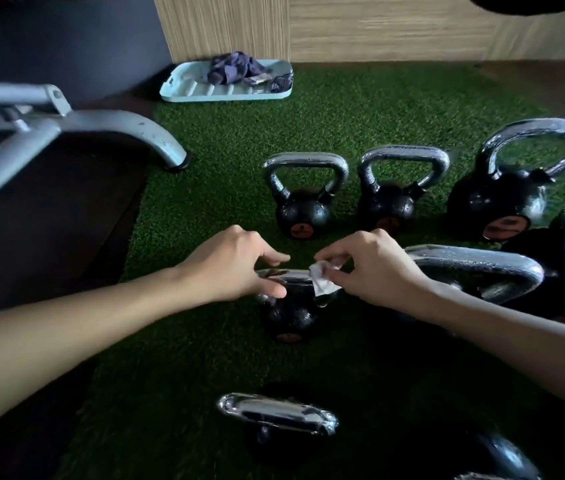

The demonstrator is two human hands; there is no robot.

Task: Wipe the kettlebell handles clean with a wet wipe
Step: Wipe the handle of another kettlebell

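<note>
Mid-wipe on the small kettlebell handle (pixel 295 276)
left hand (pixel 236 268) grips one end of it, right hand (pixel 374 268) pinches the wet wipe (pixel 322 285) just beside those fingers. Next up, probably rubbing along the bar.

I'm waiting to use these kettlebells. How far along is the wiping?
Done: cannot tell; no handle looks visibly cleaner. In hand: the right hand pinches the wet wipe on the middle kettlebell's handle, which the left hand holds. Left: possibly the back-row kettlebells and the nearest kettlebell.
</note>
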